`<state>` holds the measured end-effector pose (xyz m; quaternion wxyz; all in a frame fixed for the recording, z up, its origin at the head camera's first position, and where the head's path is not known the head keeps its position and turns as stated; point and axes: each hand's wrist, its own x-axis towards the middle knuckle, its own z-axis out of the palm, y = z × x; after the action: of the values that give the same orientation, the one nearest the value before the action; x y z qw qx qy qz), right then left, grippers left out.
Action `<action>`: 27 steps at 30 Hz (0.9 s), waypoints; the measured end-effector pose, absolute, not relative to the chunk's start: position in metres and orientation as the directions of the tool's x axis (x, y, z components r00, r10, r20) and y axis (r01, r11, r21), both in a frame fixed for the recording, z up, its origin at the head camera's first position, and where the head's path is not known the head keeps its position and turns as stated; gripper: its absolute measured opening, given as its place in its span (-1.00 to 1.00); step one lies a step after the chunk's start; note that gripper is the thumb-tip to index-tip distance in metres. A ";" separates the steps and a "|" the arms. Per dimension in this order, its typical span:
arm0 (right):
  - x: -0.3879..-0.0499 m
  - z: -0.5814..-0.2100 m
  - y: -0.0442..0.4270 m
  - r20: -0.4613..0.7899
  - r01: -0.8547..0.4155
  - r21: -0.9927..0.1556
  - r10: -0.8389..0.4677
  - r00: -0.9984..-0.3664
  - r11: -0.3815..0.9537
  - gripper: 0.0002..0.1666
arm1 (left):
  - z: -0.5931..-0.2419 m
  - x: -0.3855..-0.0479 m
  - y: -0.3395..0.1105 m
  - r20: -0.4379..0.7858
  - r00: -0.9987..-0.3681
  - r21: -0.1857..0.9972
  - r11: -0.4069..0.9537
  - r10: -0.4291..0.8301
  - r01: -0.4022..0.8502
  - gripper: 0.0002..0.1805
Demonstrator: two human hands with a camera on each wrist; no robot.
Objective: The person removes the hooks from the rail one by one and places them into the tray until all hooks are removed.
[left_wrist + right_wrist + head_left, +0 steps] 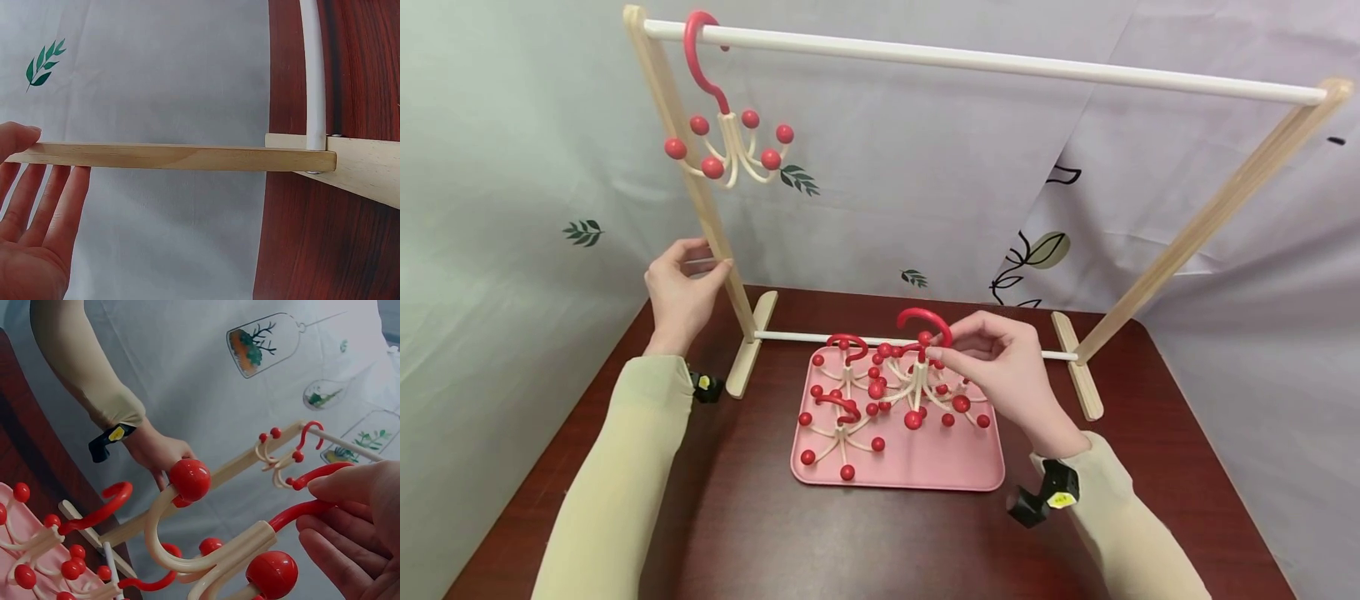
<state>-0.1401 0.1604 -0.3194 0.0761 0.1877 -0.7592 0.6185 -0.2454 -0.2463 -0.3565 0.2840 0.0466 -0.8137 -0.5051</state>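
My left hand (683, 292) pinches the left wooden post (698, 187) of the rack between thumb and fingers; in the left wrist view the fingertips lie along the post (181, 156). My right hand (1000, 358) pinches the red hook (925, 315) of a hanger with pale curved arms (919, 383) and red balls, held above the pink tray (925, 475). In the right wrist view, thumb and fingers of my right hand (356, 525) grip that hook (300, 512). Several similar hangers, among them one at the front left (841, 433), stand in the tray.
One hanger (730, 142) hangs by its red hook near the left end of the white top rod (985, 62). The right post (1217, 217) stands on a wooden foot (1078, 367). A lower white rod (797, 337) runs behind the tray on the dark red table (730, 525).
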 end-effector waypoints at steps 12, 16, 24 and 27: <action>-0.116 -0.338 0.166 0.341 -0.380 -0.917 -0.254 -0.905 0.124 -0.75 | -0.357 -0.246 -0.247 0.421 -0.833 0.850 0.477 -0.360 0.224 -0.59; -0.112 -0.347 0.165 0.330 -0.365 -0.928 -0.292 -0.898 0.076 -0.74 | -0.358 -0.247 -0.247 0.430 -0.830 0.848 0.475 -0.356 0.236 -0.59; -0.109 -0.372 0.165 0.270 -0.323 -0.940 -0.345 -0.899 0.107 -0.75 | -0.355 -0.244 -0.245 0.425 -0.832 0.854 0.461 -0.356 0.239 -0.60; -0.109 -0.381 0.164 0.231 -0.292 -0.947 -0.343 -0.910 0.135 -0.75 | -0.355 -0.244 -0.245 0.425 -0.833 0.853 0.465 -0.355 0.237 -0.59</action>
<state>-0.1088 0.1644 -0.3806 -0.0207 0.2109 -0.7530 0.6229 -0.2438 -0.2450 -0.3546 0.2871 0.0364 -0.8063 -0.5158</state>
